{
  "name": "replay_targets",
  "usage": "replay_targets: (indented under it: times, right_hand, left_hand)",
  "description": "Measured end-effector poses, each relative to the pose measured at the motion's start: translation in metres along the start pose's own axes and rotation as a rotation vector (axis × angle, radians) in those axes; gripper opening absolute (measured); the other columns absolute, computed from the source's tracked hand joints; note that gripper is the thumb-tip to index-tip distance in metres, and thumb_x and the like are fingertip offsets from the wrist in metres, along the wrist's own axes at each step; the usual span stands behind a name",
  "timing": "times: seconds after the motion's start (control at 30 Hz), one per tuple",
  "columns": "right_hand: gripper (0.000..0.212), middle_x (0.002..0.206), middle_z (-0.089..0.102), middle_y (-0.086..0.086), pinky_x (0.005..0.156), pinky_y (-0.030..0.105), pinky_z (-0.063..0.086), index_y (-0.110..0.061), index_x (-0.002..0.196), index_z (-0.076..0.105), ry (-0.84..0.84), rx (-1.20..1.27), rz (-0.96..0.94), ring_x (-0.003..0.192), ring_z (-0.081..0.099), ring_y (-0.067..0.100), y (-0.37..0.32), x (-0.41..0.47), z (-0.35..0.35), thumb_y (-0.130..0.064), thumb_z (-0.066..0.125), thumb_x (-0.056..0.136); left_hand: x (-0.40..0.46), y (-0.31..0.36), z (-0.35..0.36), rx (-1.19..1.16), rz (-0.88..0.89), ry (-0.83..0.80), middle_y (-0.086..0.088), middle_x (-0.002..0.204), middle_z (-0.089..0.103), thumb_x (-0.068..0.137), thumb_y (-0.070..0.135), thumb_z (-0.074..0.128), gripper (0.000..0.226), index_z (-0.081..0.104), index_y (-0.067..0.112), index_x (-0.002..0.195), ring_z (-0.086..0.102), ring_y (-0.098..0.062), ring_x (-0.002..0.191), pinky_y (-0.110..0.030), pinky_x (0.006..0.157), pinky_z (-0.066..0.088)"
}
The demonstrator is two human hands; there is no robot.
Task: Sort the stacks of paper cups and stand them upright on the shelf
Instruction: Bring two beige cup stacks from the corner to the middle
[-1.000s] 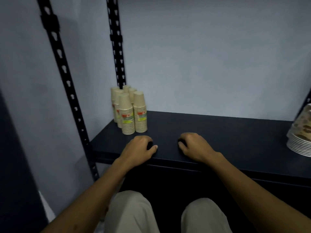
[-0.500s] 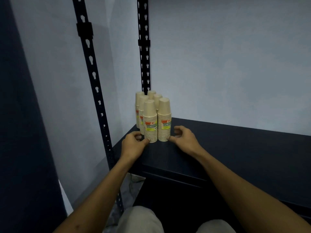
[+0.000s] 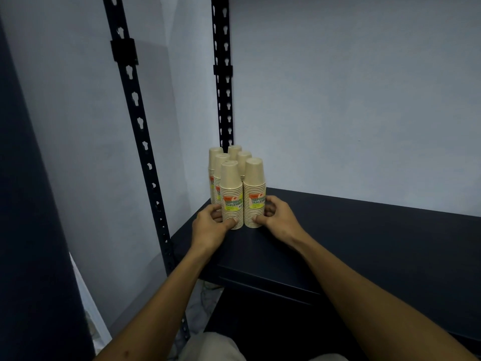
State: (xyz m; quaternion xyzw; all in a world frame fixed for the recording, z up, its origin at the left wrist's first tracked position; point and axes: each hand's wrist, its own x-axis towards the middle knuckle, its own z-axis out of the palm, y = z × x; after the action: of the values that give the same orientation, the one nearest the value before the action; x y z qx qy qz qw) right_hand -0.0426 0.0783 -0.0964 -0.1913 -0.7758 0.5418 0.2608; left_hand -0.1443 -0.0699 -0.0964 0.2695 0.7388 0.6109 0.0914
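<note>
Several stacks of beige paper cups stand upside down and upright in a tight cluster at the back left corner of the dark shelf [image 3: 364, 243]. The front left stack [image 3: 231, 188] and the front right stack [image 3: 254, 186] carry yellow-green labels. My left hand [image 3: 210, 226] wraps the base of the front left stack, thumb across its front. My right hand [image 3: 277, 217] grips the base of the front right stack, thumb in front and fingers behind. Further stacks [image 3: 235, 155] stand behind, partly hidden.
Two black slotted uprights, the near upright [image 3: 135, 105] and the corner upright [image 3: 222, 74], rise at the shelf's left end. A pale wall closes the back and left. My knees and the floor show below the shelf's front edge.
Both hands moved from the shelf's front edge to the cup cluster and closed around the bases of the two front stacks. The view swung left and nearer; the plates at right left the frame.
</note>
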Motion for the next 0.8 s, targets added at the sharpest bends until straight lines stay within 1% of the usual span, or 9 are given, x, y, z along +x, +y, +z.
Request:
replay_targets:
  times: [0.13,0.3,0.4,0.53,0.6,0.67,0.73,0.8]
  right_hand:
    - [0.058,0.125,0.066,0.004,0.102,0.039,0.05,-0.009,0.133,0.051,0.011,0.012,-0.018,0.114,0.063,0.016,0.002,-0.002,0.0,-0.003,0.075,0.08]
    - [0.057,0.125,0.066,0.004,0.102,0.038,0.05,-0.009,0.132,0.052,0.029,0.012,-0.018,0.113,0.064,0.016,0.003,-0.009,-0.005,-0.003,0.076,0.08]
    - [0.056,0.124,0.067,0.003,0.101,0.035,0.051,-0.01,0.131,0.053,0.051,0.0,-0.02,0.112,0.064,0.014,0.004,-0.019,-0.016,-0.003,0.076,0.08]
    - [0.055,0.123,0.067,0.003,0.098,0.031,0.051,-0.01,0.13,0.053,0.091,-0.02,-0.018,0.111,0.064,0.014,0.004,-0.036,-0.038,-0.004,0.076,0.08]
    - [0.054,0.122,0.067,0.003,0.097,0.029,0.052,-0.01,0.129,0.054,0.114,-0.029,-0.01,0.11,0.065,0.013,0.006,-0.046,-0.053,-0.004,0.076,0.08]
    - [0.053,0.121,0.068,0.002,0.096,0.029,0.052,-0.01,0.128,0.054,0.143,-0.044,0.0,0.109,0.065,0.012,0.009,-0.055,-0.069,-0.004,0.076,0.08]
    - [0.053,0.121,0.068,0.002,0.095,0.028,0.053,-0.011,0.127,0.055,0.179,-0.057,0.01,0.108,0.065,0.011,0.012,-0.066,-0.086,-0.005,0.077,0.08]
    - [0.052,0.12,0.069,0.002,0.092,0.024,0.053,-0.011,0.127,0.055,0.217,-0.071,0.023,0.106,0.066,0.009,0.014,-0.077,-0.103,-0.005,0.077,0.08]
  left_hand:
    - [0.001,-0.001,0.0,0.019,0.013,0.01,0.005,0.101,0.066,0.076,0.013,0.079,0.053,0.057,0.013,0.124,0.065,-0.009,0.09,-0.028,0.084,0.053]
    - [0.001,-0.001,0.005,0.024,0.013,0.002,-0.001,0.107,0.069,0.076,0.015,0.08,0.049,0.059,0.015,0.12,0.066,-0.013,0.095,-0.032,0.087,0.054]
    - [-0.002,0.001,0.012,0.021,0.017,-0.044,0.0,0.107,0.069,0.076,0.015,0.08,0.048,0.06,0.014,0.119,0.066,-0.013,0.097,-0.032,0.089,0.054]
    - [-0.009,0.009,0.029,0.001,0.032,-0.11,0.001,0.105,0.066,0.076,0.013,0.08,0.047,0.059,0.013,0.118,0.064,-0.011,0.095,-0.023,0.08,0.05]
    - [-0.012,0.014,0.043,-0.015,0.042,-0.155,0.001,0.103,0.065,0.076,0.011,0.079,0.045,0.058,0.014,0.117,0.064,-0.011,0.095,-0.022,0.079,0.049]
    - [-0.015,0.017,0.058,-0.026,0.059,-0.206,-0.003,0.104,0.068,0.076,0.011,0.079,0.045,0.06,0.01,0.116,0.066,-0.013,0.095,-0.026,0.082,0.053]
    - [-0.018,0.02,0.075,-0.03,0.071,-0.25,-0.007,0.106,0.07,0.075,0.012,0.08,0.046,0.061,0.007,0.117,0.067,-0.016,0.096,-0.033,0.087,0.055]
    - [-0.022,0.025,0.093,-0.036,0.083,-0.295,-0.005,0.104,0.07,0.075,0.013,0.08,0.047,0.06,0.007,0.118,0.067,-0.016,0.096,-0.036,0.09,0.055]
